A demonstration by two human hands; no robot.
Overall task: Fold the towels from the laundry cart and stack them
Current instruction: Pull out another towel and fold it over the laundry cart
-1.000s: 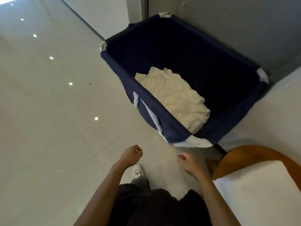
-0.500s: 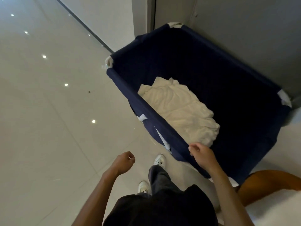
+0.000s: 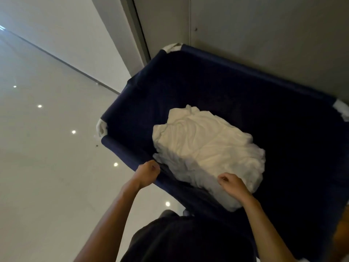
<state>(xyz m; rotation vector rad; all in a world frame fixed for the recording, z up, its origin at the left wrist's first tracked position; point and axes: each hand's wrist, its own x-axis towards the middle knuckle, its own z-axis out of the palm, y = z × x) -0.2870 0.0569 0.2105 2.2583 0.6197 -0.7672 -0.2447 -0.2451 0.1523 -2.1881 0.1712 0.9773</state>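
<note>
A crumpled pile of white towels (image 3: 204, 148) lies at the bottom of a navy fabric laundry cart (image 3: 122, 151). My left hand (image 3: 148, 173) is curled into a fist at the cart's near rim and holds nothing that I can see. Inside the cart, my right hand (image 3: 232, 183) hovers over the near edge of the towel pile with curled, empty fingers. I cannot tell whether it touches the cloth.
The cart stands against a grey wall (image 3: 264, 35). Glossy pale floor (image 3: 47, 176) stretches to the left. A brown wooden edge (image 3: 340, 241) shows at the lower right, beside the cart.
I have stepped up to the cart. Both hands rose and moved forward: the left up to the near rim, the right over the rim to above the towels.
</note>
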